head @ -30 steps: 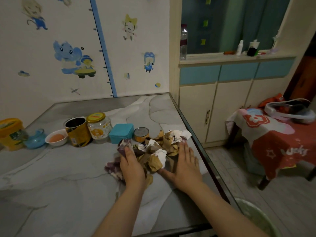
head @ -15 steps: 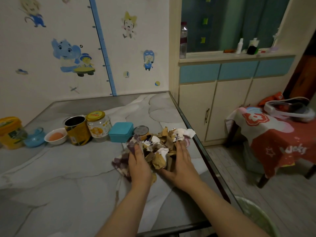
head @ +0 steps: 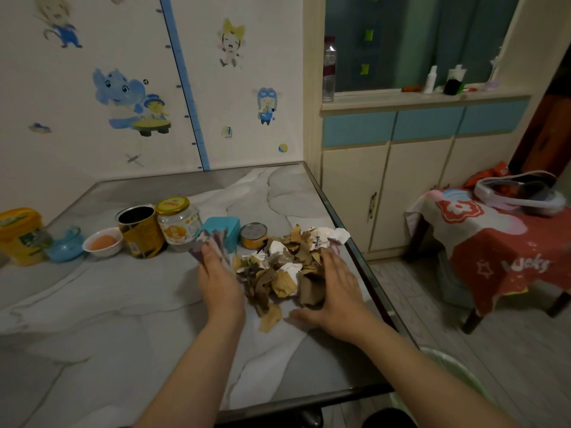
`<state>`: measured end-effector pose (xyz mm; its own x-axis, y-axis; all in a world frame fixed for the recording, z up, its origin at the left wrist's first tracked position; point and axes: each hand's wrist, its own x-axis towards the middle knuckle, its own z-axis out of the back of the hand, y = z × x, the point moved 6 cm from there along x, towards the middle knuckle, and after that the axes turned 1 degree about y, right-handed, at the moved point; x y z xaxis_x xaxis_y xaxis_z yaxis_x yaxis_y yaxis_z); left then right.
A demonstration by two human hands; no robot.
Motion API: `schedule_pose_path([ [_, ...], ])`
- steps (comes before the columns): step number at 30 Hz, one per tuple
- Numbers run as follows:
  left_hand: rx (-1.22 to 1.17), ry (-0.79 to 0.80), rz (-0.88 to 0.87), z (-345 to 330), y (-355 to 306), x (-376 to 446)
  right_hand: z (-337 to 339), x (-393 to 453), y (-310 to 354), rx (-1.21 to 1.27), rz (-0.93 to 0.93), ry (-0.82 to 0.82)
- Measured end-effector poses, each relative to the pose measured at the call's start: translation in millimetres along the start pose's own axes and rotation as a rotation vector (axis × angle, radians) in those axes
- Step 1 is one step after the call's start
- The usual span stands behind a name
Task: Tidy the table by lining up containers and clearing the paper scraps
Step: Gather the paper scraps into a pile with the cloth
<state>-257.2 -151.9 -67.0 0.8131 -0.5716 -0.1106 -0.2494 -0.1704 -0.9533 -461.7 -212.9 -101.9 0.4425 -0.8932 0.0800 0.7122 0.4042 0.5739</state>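
A heap of brown and white paper scraps [head: 279, 268] lies near the right edge of the grey marble table [head: 108, 319]. My left hand [head: 219, 282] presses against the heap's left side, with a purple-patterned scrap [head: 213, 242] standing up at its fingertips. My right hand [head: 335, 291] cups the heap's right side, fingers straight, thumb flat on the table. Behind the heap runs a row of containers: yellow tub [head: 20, 234], blue glass bowl [head: 65, 245], white bowl [head: 103, 242], open gold can [head: 140, 231], yellow-lidded jar [head: 177, 222], teal box [head: 222, 230], small tin [head: 254, 235].
A pale bin [head: 457, 384] stands on the floor below the table's right front corner. Cream cabinets [head: 386, 193] line the wall to the right. A small table with a red cloth [head: 500, 242] carries a white bag. The table's right edge runs just beside the heap.
Both hands have drawn the scraps together into a tighter heap and shifted it slightly. The purple scrap at my left fingertips now stands up higher. The containers have not moved.
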Motion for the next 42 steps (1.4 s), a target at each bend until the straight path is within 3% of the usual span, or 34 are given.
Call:
schedule_pose_path([
  [11, -0.096, -0.001, -0.093, 33, -23, -30, 38, -38, -5, 0.089, 0.044, -0.113],
  [18, -0.134, 0.229, -0.154, -14, -38, -91, 54, -49, 41, 0.130, 0.137, -0.134],
  [22, -0.296, 0.372, -0.032, -32, -41, -106, 58, -56, 55, 0.406, 0.104, -0.061],
  [25, -0.407, 0.483, 0.242, -46, -23, -115, 56, -57, 50, 0.708, 0.062, 0.023],
  [29, -0.362, 0.561, 0.522, -44, 15, -123, 46, -59, 20, 0.935, -0.152, 0.074],
  [32, -0.256, 0.599, 0.562, -28, 29, -126, 41, -62, 9, 0.842, -0.212, 0.096],
  [34, -0.147, 0.627, 0.477, -16, 30, -127, 37, -62, 13, 0.817, -0.211, 0.060],
  [38, 0.073, 0.513, 0.254, 9, 15, -109, 29, -57, 41, 0.845, -0.131, 0.016],
  [42, 0.057, 0.228, 0.267, 54, -12, -56, 12, -52, 66, 0.877, -0.065, 0.119],
])
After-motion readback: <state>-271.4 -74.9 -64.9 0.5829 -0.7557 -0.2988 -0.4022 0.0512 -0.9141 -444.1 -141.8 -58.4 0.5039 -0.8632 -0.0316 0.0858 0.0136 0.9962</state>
